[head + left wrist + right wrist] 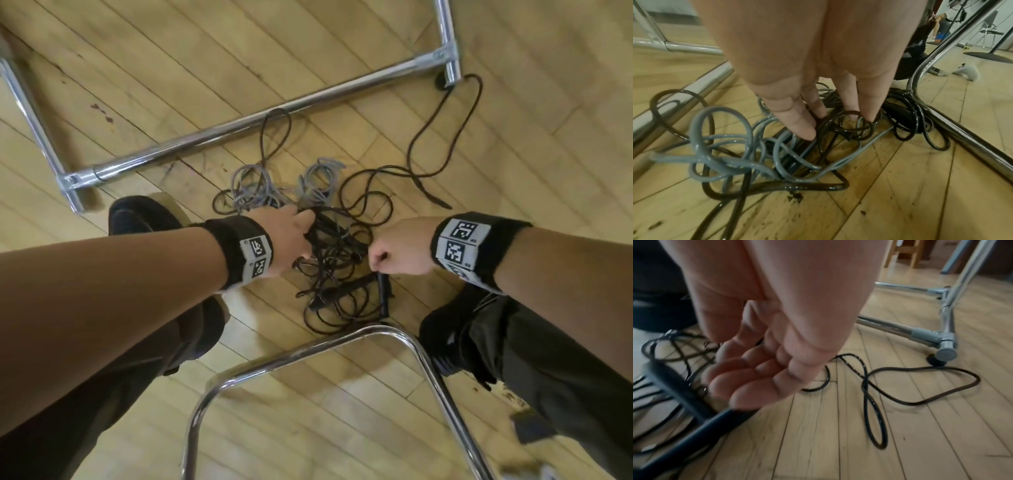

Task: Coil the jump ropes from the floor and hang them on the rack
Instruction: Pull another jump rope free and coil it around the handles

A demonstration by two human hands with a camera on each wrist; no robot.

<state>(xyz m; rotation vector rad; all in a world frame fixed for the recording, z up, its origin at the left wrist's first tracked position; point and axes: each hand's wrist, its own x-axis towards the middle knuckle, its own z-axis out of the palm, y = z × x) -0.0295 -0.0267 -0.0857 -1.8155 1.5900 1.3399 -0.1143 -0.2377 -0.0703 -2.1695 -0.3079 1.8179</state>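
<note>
Curled tight, the right hand [399, 251] grips one black handle [384, 291], whose long axis runs from the fist toward the person. Left hand [287, 240], fingers [797, 125] straight, pokes into the tangled jump ropes [329, 240] on the floor [342, 428], between both hands, nearer the left. Rack [239, 126] bar lies beyond.

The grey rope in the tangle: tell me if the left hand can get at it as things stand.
Probably yes. The left hand already has straight fingers down in the pile, and the grey rope loops lie on top beside them; dark rope threads through, so it won't lift free cleanly.
</note>
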